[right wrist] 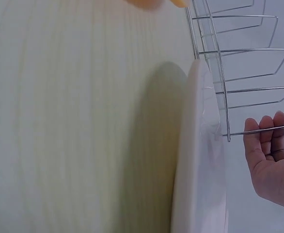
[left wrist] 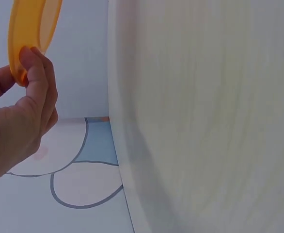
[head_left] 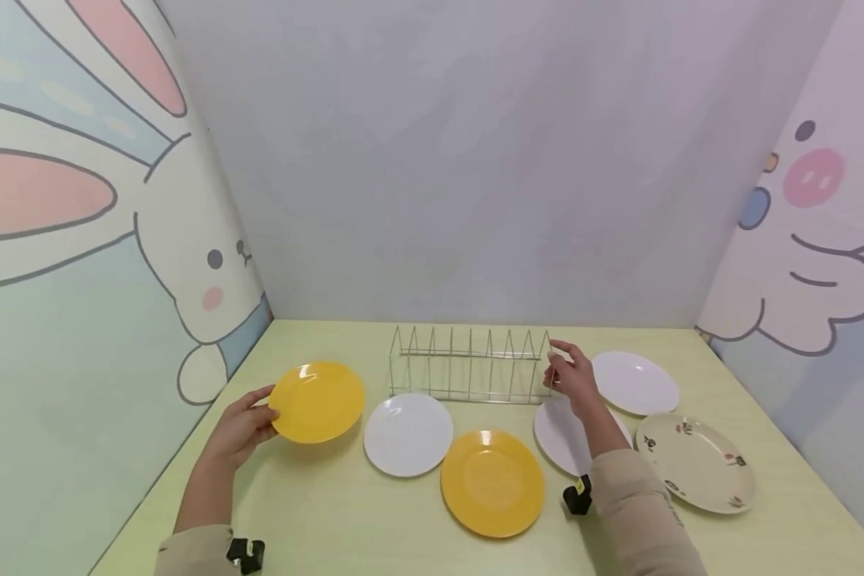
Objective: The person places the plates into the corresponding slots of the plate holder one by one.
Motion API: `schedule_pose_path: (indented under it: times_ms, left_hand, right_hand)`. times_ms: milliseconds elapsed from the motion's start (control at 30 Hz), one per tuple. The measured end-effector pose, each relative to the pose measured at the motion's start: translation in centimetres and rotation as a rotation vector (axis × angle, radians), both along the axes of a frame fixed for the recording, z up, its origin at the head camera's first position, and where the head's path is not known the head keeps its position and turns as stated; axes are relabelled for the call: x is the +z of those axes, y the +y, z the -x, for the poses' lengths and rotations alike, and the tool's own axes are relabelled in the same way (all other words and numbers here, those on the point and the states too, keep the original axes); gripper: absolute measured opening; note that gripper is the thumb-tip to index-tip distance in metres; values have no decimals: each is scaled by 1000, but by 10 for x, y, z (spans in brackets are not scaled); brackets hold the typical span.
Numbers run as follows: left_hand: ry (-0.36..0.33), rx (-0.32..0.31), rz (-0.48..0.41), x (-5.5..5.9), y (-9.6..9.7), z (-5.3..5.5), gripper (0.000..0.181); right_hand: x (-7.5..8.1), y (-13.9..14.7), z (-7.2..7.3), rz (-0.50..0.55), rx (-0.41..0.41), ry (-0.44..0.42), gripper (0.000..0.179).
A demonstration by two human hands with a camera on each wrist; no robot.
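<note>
My left hand (head_left: 239, 428) pinches the left rim of a yellow plate (head_left: 317, 402), thumb on one face and fingers on the other. In the left wrist view that plate (left wrist: 28, 29) is seen nearly edge-on, raised above the table. A silver wire dish rack (head_left: 470, 354) stands at the back of the table with its slots bare. At its right end, my right hand (head_left: 572, 380) grips the end wire; the right wrist view shows the fingers (right wrist: 253, 141) curled around it. Under my right forearm lies a white plate (head_left: 558, 432), partly hidden by the arm.
In front of the rack lie a white plate (head_left: 409, 434) and a second yellow plate (head_left: 493, 484). Farther right are another white plate (head_left: 635, 382) and a cream oval plate with a printed pattern (head_left: 694, 462). Cartoon-printed walls border the table on both sides, with a plain wall (head_left: 475, 176) behind.
</note>
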State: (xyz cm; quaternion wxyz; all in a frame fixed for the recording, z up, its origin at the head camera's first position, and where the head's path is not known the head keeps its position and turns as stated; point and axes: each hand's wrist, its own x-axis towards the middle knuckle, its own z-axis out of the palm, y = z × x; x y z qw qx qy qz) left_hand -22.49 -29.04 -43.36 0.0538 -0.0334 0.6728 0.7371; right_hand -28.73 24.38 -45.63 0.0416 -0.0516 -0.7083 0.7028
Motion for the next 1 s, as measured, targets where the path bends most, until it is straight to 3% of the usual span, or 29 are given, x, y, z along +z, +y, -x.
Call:
schedule_pose_path:
  times_ms: [233,433,700,1000]
  left_hand:
    - [-16,56,-74,4,15,3,61]
    - [-70,117,-182,15,26,4,62]
    - [-75,200,-333,32,44,3,46]
    - [-65,246,-371,37,68,5,61]
  right_hand:
    - [0,1,-1,5,-12,-4,41]
    - [-1,-2,2,14,-14,6,41]
    - [0,-6,0,10,-31,48,38]
    - [17,-12,-14,17,7,32,39]
